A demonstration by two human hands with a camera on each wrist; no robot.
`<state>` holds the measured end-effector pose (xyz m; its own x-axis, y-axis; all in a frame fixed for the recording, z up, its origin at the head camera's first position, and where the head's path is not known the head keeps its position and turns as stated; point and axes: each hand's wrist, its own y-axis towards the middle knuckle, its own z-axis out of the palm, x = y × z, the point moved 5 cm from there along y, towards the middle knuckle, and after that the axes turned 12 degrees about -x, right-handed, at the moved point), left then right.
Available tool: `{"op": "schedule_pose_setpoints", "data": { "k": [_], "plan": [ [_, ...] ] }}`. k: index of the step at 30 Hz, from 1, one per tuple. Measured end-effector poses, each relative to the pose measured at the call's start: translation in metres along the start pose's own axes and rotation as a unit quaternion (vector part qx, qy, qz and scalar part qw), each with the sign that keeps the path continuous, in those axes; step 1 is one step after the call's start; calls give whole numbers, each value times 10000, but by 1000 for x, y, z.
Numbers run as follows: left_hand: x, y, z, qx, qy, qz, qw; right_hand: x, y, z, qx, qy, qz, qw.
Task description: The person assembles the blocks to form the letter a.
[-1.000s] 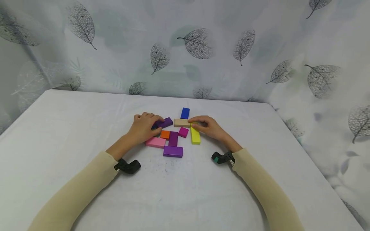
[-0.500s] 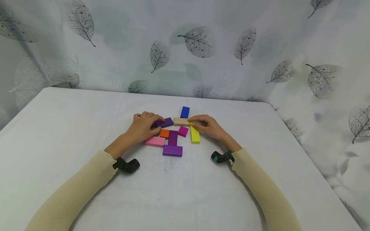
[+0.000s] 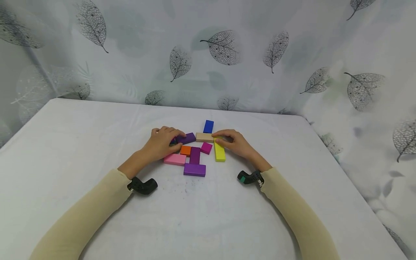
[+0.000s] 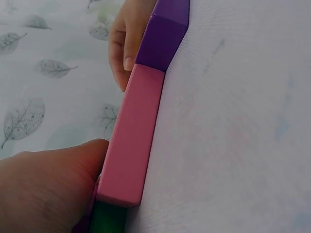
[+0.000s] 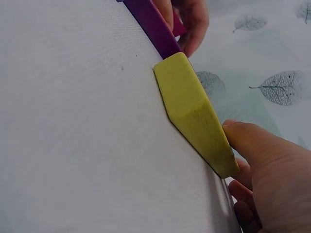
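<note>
Flat coloured wooden blocks lie together on the white tabletop. My left hand (image 3: 159, 143) curls over the left side of the group, fingertips on a dark purple block (image 3: 186, 138), thumb near the orange block (image 3: 185, 150). It partly hides darker blocks and a pink block (image 3: 174, 159); a green block (image 4: 109, 217) shows below the pink one in the left wrist view. My right hand (image 3: 235, 143) pinches the far end of a yellow block (image 3: 220, 151), forefinger tip against the tan block (image 3: 204, 137). In the right wrist view, the thumb (image 5: 243, 133) lies along the yellow block.
A blue block (image 3: 208, 126) lies behind the tan one. A magenta square (image 3: 206, 147), a plum block (image 3: 195, 155) and a violet block (image 3: 194, 169) fill the middle and front of the group. Leaf-patterned cloth (image 3: 136, 61) hangs behind the white tabletop (image 3: 195, 224).
</note>
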<state>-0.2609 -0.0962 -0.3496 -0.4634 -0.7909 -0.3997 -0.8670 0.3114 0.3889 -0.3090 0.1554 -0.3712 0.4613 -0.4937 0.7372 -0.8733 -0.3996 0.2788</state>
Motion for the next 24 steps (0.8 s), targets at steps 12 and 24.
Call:
{"op": "schedule_pose_setpoints", "data": {
  "k": [12, 24],
  "plan": [
    [0, 1, -1, 59, -56, 213, 9997, 1, -1, -1, -52, 44, 41, 10000],
    [-5, 1, -5, 17, 8, 352, 9994, 1, -1, 0, -37, 144, 14, 9999]
  ]
}}
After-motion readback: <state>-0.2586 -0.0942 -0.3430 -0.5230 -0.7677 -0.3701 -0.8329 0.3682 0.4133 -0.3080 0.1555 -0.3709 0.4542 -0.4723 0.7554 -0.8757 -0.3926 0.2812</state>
